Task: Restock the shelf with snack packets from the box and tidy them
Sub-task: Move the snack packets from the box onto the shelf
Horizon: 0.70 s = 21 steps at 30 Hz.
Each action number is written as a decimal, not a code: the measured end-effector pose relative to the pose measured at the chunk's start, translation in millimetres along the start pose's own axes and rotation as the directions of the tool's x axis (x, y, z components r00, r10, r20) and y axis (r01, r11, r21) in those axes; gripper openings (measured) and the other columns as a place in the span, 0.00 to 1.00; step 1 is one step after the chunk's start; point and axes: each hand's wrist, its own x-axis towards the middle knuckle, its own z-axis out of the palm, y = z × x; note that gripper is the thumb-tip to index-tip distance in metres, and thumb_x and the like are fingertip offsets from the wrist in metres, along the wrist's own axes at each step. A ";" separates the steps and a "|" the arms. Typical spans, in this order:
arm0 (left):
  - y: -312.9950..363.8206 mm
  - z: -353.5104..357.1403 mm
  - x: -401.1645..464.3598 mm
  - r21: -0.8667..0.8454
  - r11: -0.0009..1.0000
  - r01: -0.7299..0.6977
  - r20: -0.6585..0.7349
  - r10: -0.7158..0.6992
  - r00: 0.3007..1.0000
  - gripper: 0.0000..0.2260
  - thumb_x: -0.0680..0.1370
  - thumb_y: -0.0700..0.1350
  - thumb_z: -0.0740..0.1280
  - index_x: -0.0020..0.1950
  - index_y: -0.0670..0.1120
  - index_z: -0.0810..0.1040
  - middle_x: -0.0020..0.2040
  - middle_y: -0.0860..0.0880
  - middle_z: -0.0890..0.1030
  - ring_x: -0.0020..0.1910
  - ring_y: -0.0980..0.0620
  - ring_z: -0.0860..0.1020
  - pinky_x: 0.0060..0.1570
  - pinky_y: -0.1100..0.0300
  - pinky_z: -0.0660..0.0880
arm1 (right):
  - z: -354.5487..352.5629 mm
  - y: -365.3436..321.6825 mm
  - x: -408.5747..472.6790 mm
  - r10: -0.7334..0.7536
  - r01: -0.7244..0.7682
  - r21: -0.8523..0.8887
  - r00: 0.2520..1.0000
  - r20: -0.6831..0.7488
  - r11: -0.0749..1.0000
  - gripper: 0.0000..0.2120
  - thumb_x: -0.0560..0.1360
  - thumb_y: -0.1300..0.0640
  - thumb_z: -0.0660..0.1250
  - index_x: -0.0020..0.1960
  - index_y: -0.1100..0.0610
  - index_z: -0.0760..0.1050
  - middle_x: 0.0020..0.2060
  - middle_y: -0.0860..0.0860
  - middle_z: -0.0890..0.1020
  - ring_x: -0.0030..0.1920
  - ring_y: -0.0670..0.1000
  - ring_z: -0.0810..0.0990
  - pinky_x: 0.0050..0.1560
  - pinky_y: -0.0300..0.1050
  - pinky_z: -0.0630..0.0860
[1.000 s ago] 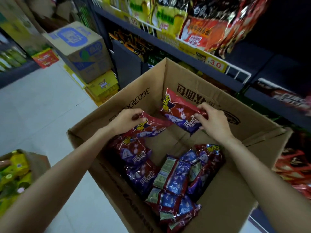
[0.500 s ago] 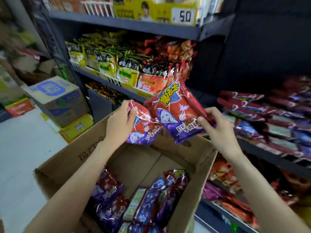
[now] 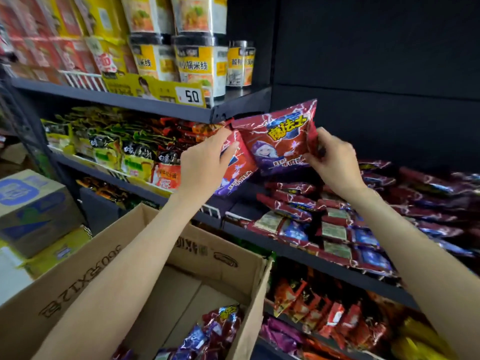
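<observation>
Dim shop aisle, black back panel [image 3: 376, 61], pale floor [image 3: 10, 271].

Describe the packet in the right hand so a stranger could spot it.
Start at the shelf edge with the 5.0 price tag. Just below and right, two red packets are held up. The right hand grips the higher packet, showing yellow lettering and a purple-hooded cartoon figure.

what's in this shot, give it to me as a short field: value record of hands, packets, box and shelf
left hand: left hand grips a red snack packet
right hand: right hand grips a second red packet, held upright
box: open cardboard box below the arms, more packets inside
target shelf: dark shelf at right, matching packets lying in rows
upper shelf: cup noodle tubs, price tag reading 5.0
</observation>
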 end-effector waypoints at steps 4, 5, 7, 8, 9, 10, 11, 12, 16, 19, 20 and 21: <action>1.5 35.3 10.5 0.087 0.996 -0.015 -0.006 0.015 1.000 0.10 0.75 0.49 0.70 0.50 0.44 0.81 0.25 0.47 0.77 0.21 0.44 0.76 0.24 0.62 0.67 | 21.5 38.3 3.8 0.101 -0.101 0.016 0.995 -0.026 0.995 0.08 0.71 0.64 0.70 0.46 0.60 0.71 0.35 0.56 0.80 0.36 0.61 0.79 0.34 0.47 0.69; -0.6 42.4 9.2 0.114 0.993 -0.009 -0.015 0.011 1.000 0.10 0.75 0.50 0.68 0.50 0.44 0.81 0.24 0.47 0.76 0.21 0.45 0.75 0.23 0.61 0.69 | 28.9 47.8 2.1 0.120 -0.120 0.007 0.993 -0.007 0.993 0.07 0.71 0.65 0.69 0.46 0.60 0.71 0.35 0.56 0.80 0.36 0.61 0.79 0.34 0.47 0.69; -4.6 52.9 4.8 0.179 0.984 -0.010 -0.044 0.018 0.999 0.12 0.77 0.52 0.64 0.49 0.45 0.82 0.23 0.49 0.75 0.19 0.48 0.74 0.22 0.63 0.68 | 41.1 63.0 -1.2 0.146 -0.143 -0.042 0.987 0.067 0.989 0.08 0.70 0.67 0.68 0.47 0.61 0.72 0.37 0.58 0.81 0.38 0.62 0.80 0.35 0.48 0.70; -6.1 56.4 2.8 0.212 0.977 -0.017 -0.062 0.031 0.998 0.13 0.77 0.53 0.63 0.48 0.45 0.82 0.23 0.50 0.74 0.19 0.50 0.73 0.21 0.65 0.66 | 45.3 68.3 -2.4 0.159 -0.150 -0.077 0.980 0.120 0.986 0.09 0.70 0.68 0.68 0.48 0.61 0.73 0.38 0.59 0.81 0.40 0.62 0.80 0.36 0.48 0.70; -7.3 59.3 1.6 0.241 0.970 -0.030 -0.086 0.052 0.995 0.13 0.78 0.53 0.62 0.48 0.46 0.82 0.23 0.51 0.75 0.19 0.52 0.73 0.20 0.65 0.65 | 47.9 72.0 -3.6 0.176 -0.159 -0.105 0.968 0.180 0.982 0.09 0.69 0.68 0.67 0.48 0.60 0.73 0.39 0.59 0.81 0.42 0.63 0.80 0.37 0.48 0.69; -8.7 61.8 1.5 0.263 0.964 -0.048 -0.118 0.081 0.990 0.12 0.78 0.52 0.63 0.47 0.46 0.82 0.24 0.51 0.76 0.20 0.53 0.73 0.20 0.65 0.65 | 49.3 74.6 -4.9 0.192 -0.167 -0.121 0.951 0.244 0.979 0.09 0.69 0.67 0.66 0.48 0.60 0.73 0.40 0.58 0.81 0.44 0.62 0.80 0.39 0.47 0.68; -10.5 64.2 2.3 0.278 0.958 -0.067 -0.156 0.114 0.981 0.11 0.78 0.51 0.65 0.47 0.46 0.82 0.26 0.51 0.77 0.21 0.54 0.74 0.20 0.66 0.65 | 50.3 77.5 -6.8 0.200 -0.167 -0.130 0.931 0.305 0.977 0.08 0.69 0.66 0.66 0.48 0.59 0.73 0.41 0.58 0.81 0.45 0.62 0.79 0.40 0.47 0.68; -11.8 66.0 4.5 0.285 0.954 -0.089 -0.195 0.149 0.969 0.09 0.77 0.50 0.67 0.46 0.45 0.82 0.27 0.52 0.78 0.22 0.54 0.75 0.21 0.66 0.65 | 50.4 80.7 -9.3 0.200 -0.157 -0.143 0.910 0.363 0.977 0.08 0.70 0.64 0.65 0.49 0.58 0.73 0.43 0.57 0.81 0.46 0.61 0.79 0.42 0.47 0.69; -12.8 76.2 19.6 0.274 0.947 -0.170 -0.294 0.251 0.922 0.07 0.78 0.47 0.68 0.46 0.45 0.83 0.30 0.51 0.80 0.25 0.54 0.77 0.22 0.65 0.66 | 46.8 95.5 -19.7 0.136 -0.052 -0.197 0.886 0.442 0.979 0.07 0.76 0.61 0.61 0.52 0.57 0.76 0.49 0.54 0.80 0.49 0.59 0.79 0.47 0.48 0.74; -8.2 84.1 30.3 0.246 0.950 -0.193 -0.347 0.272 0.897 0.06 0.78 0.46 0.68 0.47 0.46 0.83 0.31 0.51 0.81 0.27 0.54 0.78 0.22 0.62 0.69 | 47.3 102.4 -20.0 0.121 -0.011 -0.235 0.880 0.459 0.972 0.08 0.76 0.63 0.60 0.49 0.58 0.78 0.49 0.54 0.80 0.48 0.58 0.79 0.48 0.52 0.77; -6.7 87.4 33.2 0.242 0.946 -0.214 -0.347 0.291 0.892 0.06 0.78 0.46 0.68 0.47 0.46 0.83 0.32 0.51 0.81 0.28 0.53 0.79 0.22 0.62 0.70 | 47.9 102.9 -19.0 0.125 -0.010 -0.236 0.870 0.476 0.972 0.08 0.76 0.62 0.60 0.49 0.58 0.78 0.49 0.55 0.80 0.48 0.58 0.80 0.47 0.51 0.76; -5.6 91.9 36.6 0.238 0.942 -0.237 -0.337 0.309 0.890 0.06 0.78 0.46 0.68 0.48 0.46 0.82 0.33 0.52 0.81 0.28 0.54 0.79 0.22 0.62 0.70 | 48.2 102.6 -18.0 0.128 -0.006 -0.240 0.860 0.495 0.971 0.08 0.77 0.61 0.59 0.49 0.58 0.77 0.48 0.55 0.80 0.48 0.58 0.80 0.45 0.50 0.76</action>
